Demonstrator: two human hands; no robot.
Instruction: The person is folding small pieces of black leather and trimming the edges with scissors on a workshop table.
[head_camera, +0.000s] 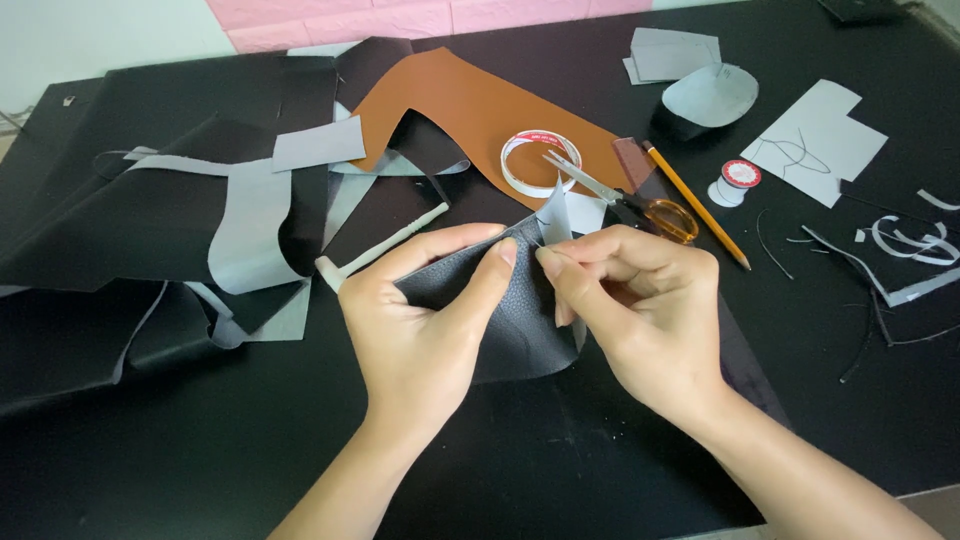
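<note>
Both hands meet over a piece of black grained leather (500, 320) that lies near the middle of the black table (600, 470), in front of the person. The left hand (420, 320) grips the piece from its left side, thumb and forefinger closed on its upper edge, with the other fingers (440, 243) stretched along the top. The right hand (640, 310) pinches the same edge from the right, thumb and forefinger shut tight just beside the left thumb tip, where a small grey flap (556, 215) of the backing stands upright. Just behind the hands lie scissors with orange handles (630, 200), a roll of white tape (538, 162) resting on a brown leather sheet (470, 105), and a yellow pencil (695, 205). A white bone-shaped tool (385, 248) lies left of the tape. Black and grey offcuts (180, 210) pile up at the left, and grey paper patterns (815, 140) with a small thread spool (738, 180) sit at the right.
</note>
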